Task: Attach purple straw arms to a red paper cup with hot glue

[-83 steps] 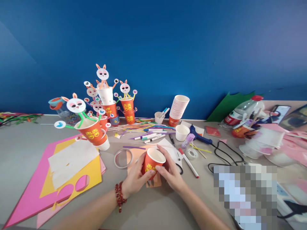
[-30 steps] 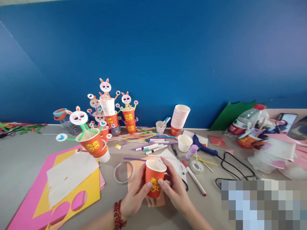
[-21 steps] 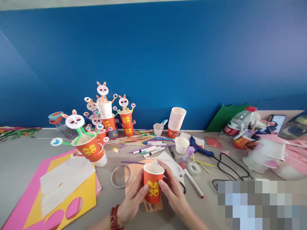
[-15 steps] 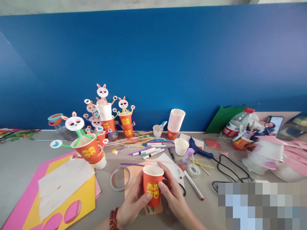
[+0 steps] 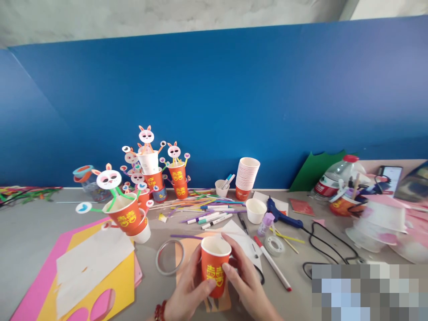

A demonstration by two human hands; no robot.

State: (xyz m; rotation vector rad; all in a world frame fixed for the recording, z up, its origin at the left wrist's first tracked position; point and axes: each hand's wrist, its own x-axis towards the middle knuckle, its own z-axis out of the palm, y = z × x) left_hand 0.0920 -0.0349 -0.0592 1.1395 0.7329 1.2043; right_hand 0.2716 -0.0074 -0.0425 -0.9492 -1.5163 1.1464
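At the left of the frame, a rabbit-faced cup figure [image 5: 127,218] leans above layered coloured paper, where a yellow sheet [image 5: 123,285] with round cut-outs lies partly under a white sheet [image 5: 93,267]. Right of these, a silver tape ring [image 5: 158,258] lies flat on the grey surface [image 5: 150,294], just beside an orange sheet [image 5: 187,245].

At the lower centre, the left hand [image 5: 190,290] curls about the left side of the red paper cup [image 5: 216,261], its thumb laid across the lower front over the yellow characters. The cup stands near upright, mouth up, above the orange sheet; whether its base touches the sheet I cannot tell. It should be very light, with a thin wall that is springy and dents under a hard squeeze; the smooth coating may slide a little against dry skin. The rolled white rim is probably the stiffest part, so a gentle two-sided hold just below it, or low near the base, looks safest; the mid-wall would likely buckle first. On the cup's right, the right hand [image 5: 245,281] closes lightly, thumb against the front edge and the other fingers reaching behind.

Farther right lie a red-capped marker [image 5: 272,263] and then a blue glue gun [image 5: 284,217] with its black cable.
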